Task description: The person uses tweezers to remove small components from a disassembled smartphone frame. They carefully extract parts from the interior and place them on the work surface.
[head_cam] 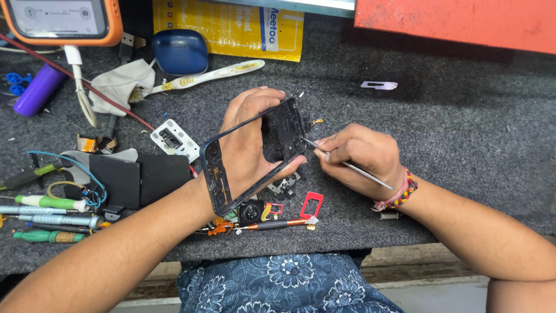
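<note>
Two hands are being used over a grey mat (463, 145), the largest thing in view, which is littered with small parts. A black phone frame (255, 153) is being held tilted above the mat's middle by the left hand (249, 145); the fingers are being wrapped through the frame's opening, pressed against its inner plate, with the thumb at the lower edge. Thin metal tweezers (347, 165) are being pinched between the thumb and fingers of the right hand (359, 159), and the tip is being laid against the frame's right edge, touching it.

The step in hand is judged to be prying or picking at a small part on that edge. A steady frame and a light, controlled push of the tip are being called for next, so that nothing slips or snaps.

Smaller things are being left untouched: a dark folded case (139, 177) to the left, a white toothbrush (214, 74) above, screwdrivers (46, 211) at the far left, a red bracket (311, 204) just beside loose modules under the frame, and a small silver plate (379, 85) well apart at the upper right.
</note>
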